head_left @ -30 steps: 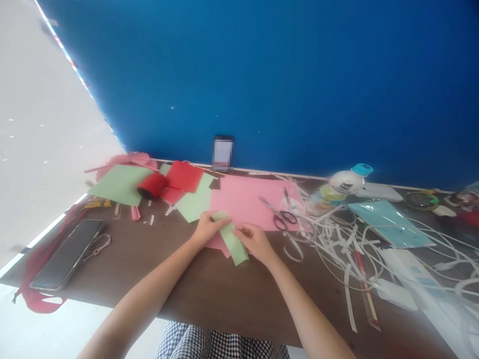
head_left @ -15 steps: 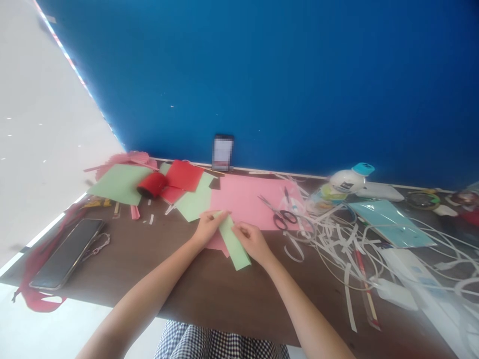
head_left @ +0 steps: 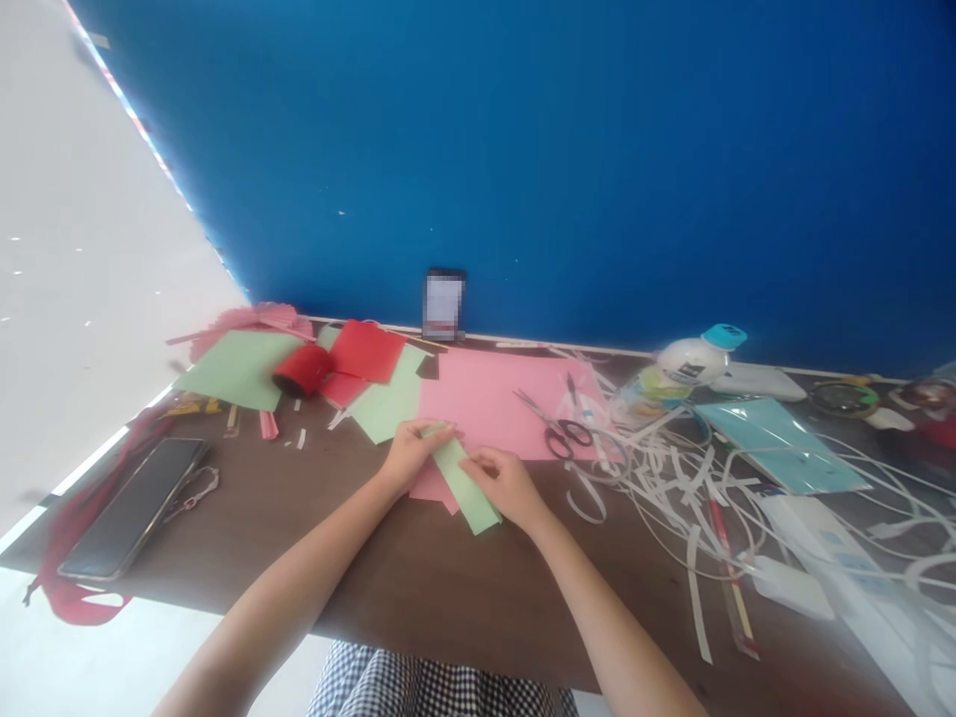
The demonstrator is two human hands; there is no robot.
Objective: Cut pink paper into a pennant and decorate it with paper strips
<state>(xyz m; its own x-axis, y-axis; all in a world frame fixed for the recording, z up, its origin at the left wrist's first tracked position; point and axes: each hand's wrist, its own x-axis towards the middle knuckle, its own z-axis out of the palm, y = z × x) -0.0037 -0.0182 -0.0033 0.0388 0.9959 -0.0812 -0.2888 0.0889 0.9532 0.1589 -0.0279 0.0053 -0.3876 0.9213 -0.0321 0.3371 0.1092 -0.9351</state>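
Between my hands is a long folded strip of light green paper [head_left: 467, 494], slanting from upper left to lower right. My left hand [head_left: 413, 446] is closed on its upper end. At the strip's right edge, my right hand [head_left: 505, 480] pinches the paper with thumb and fingers. Beneath the strip lies a large sheet of pink paper [head_left: 493, 393], with a smaller pink piece [head_left: 435, 487] showing under my left hand. Scissors [head_left: 560, 430] with dark handles rest on the pink sheet's right side, partly among white paper strips.
On the left are green sheets [head_left: 239, 363], a red roll [head_left: 303, 370], red paper [head_left: 369, 351] and a phone [head_left: 138, 503]. To the right lie tangled white strips and cables [head_left: 672, 473], a glue bottle [head_left: 691, 360] and a blue packet [head_left: 781, 445]. A small screen [head_left: 444, 304] leans against the blue wall.
The green strip's lower end has shifted slightly up. My right hand has slid a little to the left along its edge, and both hands keep their hold.
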